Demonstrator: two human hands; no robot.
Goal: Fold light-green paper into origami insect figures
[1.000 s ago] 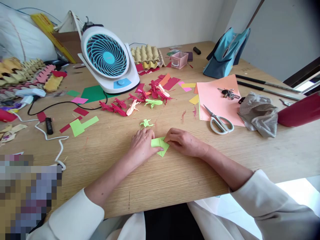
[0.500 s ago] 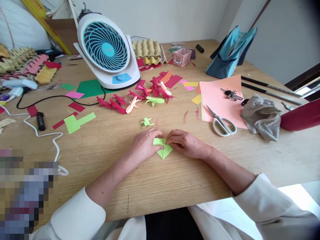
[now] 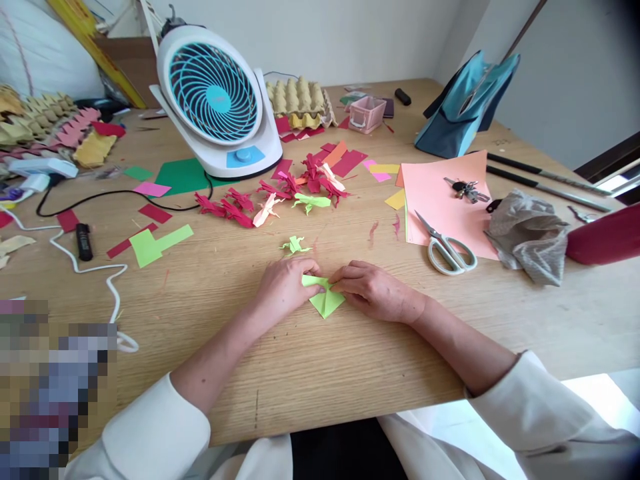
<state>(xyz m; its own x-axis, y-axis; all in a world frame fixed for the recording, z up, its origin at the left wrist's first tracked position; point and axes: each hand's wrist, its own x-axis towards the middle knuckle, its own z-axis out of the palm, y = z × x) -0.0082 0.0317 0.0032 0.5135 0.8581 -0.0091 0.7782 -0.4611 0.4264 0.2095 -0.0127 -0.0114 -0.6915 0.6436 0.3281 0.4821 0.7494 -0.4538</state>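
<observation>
Paper (image 3: 326,307), green and creased, sits on the table (image 3: 300,380) between both hands; left hand (image 3: 283,293) pinches its left side, likely for steadiness; right hand (image 3: 375,293) fingers close on its upper right, likely controlling the fold. Frog (image 3: 296,245) just beyond; working room toward near edge, scissors (image 3: 457,260) off right

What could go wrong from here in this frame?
The left hand and right hand both grip the folded green paper, so an uneven pull might miscrease or tear it. The small green paper figure lies just beyond the left hand, whose knuckles could knock it.
</observation>
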